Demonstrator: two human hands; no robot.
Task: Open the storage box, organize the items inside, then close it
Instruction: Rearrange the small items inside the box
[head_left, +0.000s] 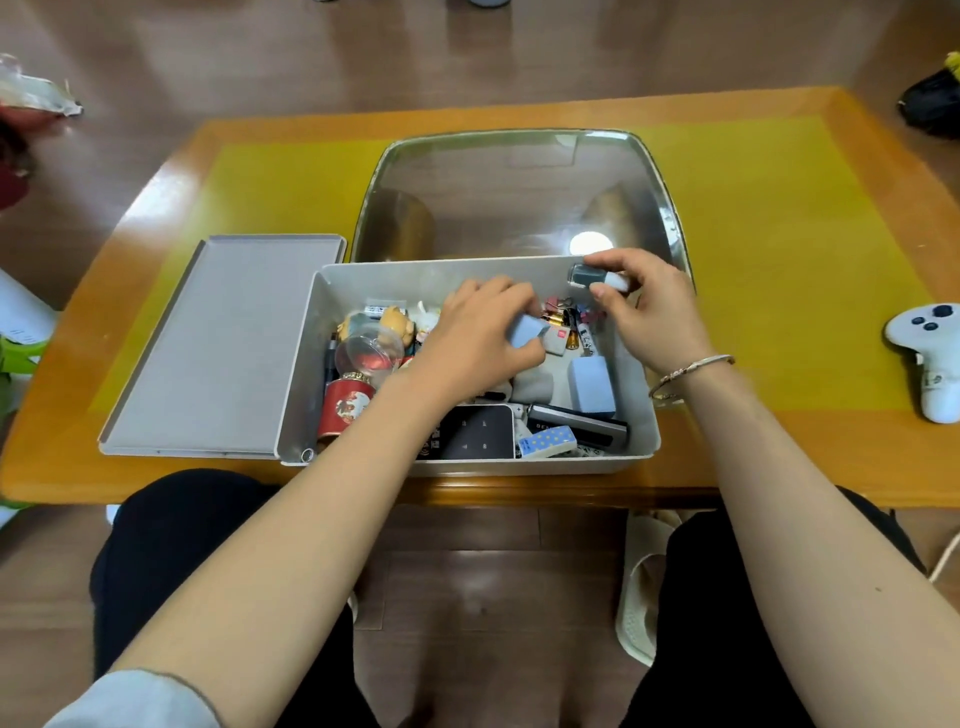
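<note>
storage box (641, 441): it is sitting open at the near middle of the worktop (779, 312), crowded with small things
lid (208, 353): it is lying flat on the worktop, touching the box's left wall, so closing is not yet possible
left hand (478, 338): it is reaching into the middle of the box, its grip curling round a small pale blue block (525, 328)
right hand (652, 306): it is holding a small dark bottle (587, 274) with a white cap at the far right corner of the box, its grip pinching the cap end between thumb and fingers
step in hand: I judge that sorting is under way, with both hands busy at once
risk, bottle: it is being held only by its cap end above the far wall; a loose pinch could be letting it drop behind the box, onto the silvery tray (519, 182)
risk, clutter: the left forearm is crossing over the red tin (345, 408) and the clear dome (369, 353); drawing back low could be knocking them over
risk, binder clips (558, 312): they are lying just between the two hands, and either could be scattering them
risk, near edge: the box is sitting close to the worktop's near edge, so a pull towards the body could be tipping it off
</note>
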